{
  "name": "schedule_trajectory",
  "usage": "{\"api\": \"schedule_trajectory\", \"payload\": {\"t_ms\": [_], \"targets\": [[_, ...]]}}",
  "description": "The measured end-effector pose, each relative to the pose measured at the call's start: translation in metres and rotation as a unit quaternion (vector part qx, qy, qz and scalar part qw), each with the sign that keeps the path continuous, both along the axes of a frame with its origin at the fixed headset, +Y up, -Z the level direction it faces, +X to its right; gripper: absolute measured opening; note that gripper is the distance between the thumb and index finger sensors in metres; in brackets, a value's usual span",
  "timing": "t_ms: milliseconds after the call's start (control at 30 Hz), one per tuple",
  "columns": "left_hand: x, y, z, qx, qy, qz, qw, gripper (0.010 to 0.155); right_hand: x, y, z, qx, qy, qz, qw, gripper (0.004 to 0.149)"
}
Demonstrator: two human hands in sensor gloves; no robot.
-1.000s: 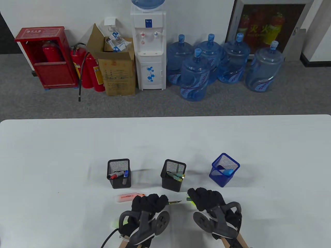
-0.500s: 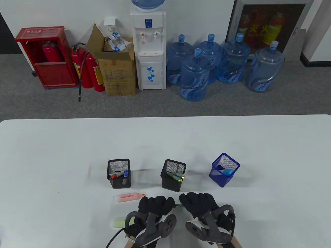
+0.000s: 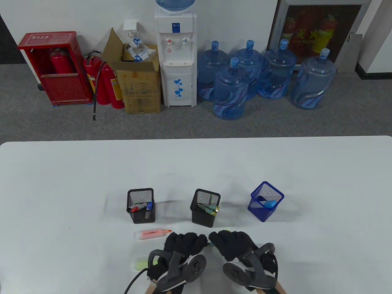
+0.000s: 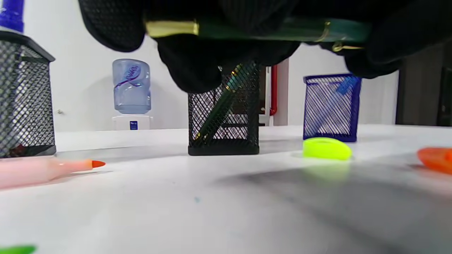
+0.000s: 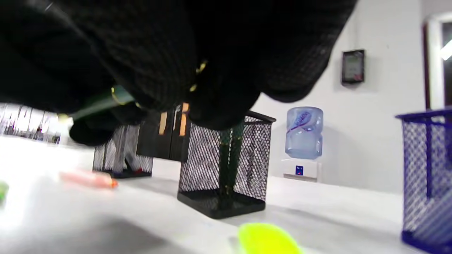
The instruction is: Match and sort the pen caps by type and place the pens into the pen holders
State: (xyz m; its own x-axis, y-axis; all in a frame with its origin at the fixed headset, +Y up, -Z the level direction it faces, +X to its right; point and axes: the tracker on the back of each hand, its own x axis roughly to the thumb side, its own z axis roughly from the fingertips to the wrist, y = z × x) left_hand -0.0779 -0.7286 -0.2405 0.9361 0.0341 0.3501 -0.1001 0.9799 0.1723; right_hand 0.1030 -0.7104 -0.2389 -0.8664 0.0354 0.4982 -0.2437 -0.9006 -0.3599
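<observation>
Left wrist view: green pen (image 4: 268, 30) held between both hands

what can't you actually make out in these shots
- Table view: the dark green pen with gold trim is almost hidden between the left hand and right hand.
- Right wrist view: the gloved fingers fill the top; whether the cap is fully seated can't be told.
- Left wrist view: the orange piece is cut off by the right edge.

Blocked just ahead by 3 mesh holders (image 3: 141, 205) in a row, with open gaps between and bare table (image 3: 196, 165) beyond.
</observation>
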Motion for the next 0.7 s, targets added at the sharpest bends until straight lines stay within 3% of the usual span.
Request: {"api": "schedule_trajectory", "payload": {"t_ms": [200,367,467,567,700], "targets": [[-0.018,0.008,0.0,0.027,0.042,0.041,0.998,0.068,0.017,0.025,-0.004,0.003,-0.017,-0.061,0.998,0.05],[-0.037,0.012,-0.001,0.025,0.077,0.083,0.993,0.069,0.027,0.065,-0.013,0.038,-0.043,-0.063,0.996,0.049],[-0.042,0.012,-0.002,0.033,0.084,0.083,0.992,0.069,0.023,0.092,-0.022,0.068,-0.071,-0.032,0.995,0.048],[-0.043,0.01,-0.003,0.026,0.087,0.075,0.993,0.065,0.012,0.104,-0.033,0.088,-0.096,0.026,0.991,0.048],[-0.044,0.007,-0.003,0.015,0.089,0.066,0.994,0.063,-0.016,0.099,-0.049,0.097,-0.105,0.123,0.982,0.047]]}}
